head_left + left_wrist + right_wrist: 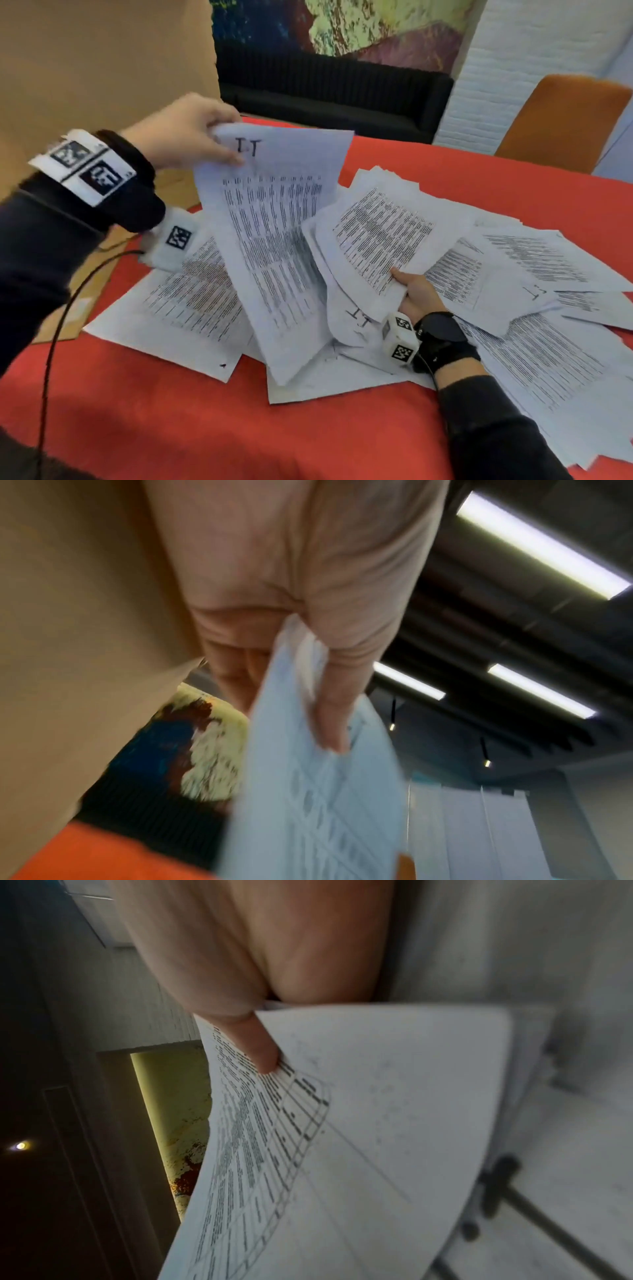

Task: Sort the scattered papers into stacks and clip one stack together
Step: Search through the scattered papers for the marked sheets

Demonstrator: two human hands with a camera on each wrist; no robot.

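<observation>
Many printed sheets [534, 349] lie scattered and overlapping on the red tablecloth [171, 428]. My left hand [191, 133] holds up a sheet marked "IT" [270, 240] by its top corner, pinched between thumb and fingers; the left wrist view shows this sheet [318, 791] hanging from the left hand [308, 647]. My right hand [416, 294] grips the near edge of a small bundle of sheets [383, 236], lifted off the pile, thumb on top. In the right wrist view the thumb [260, 1047] presses on that curled bundle [359, 1137]. No clip is visible.
A flat sheet [185, 308] lies at the left on the cloth beside brown cardboard [85, 301]. A cable [51, 342] runs from my left wrist. An orange chair [561, 120] stands at the far right, a black sofa [329, 92] behind the table.
</observation>
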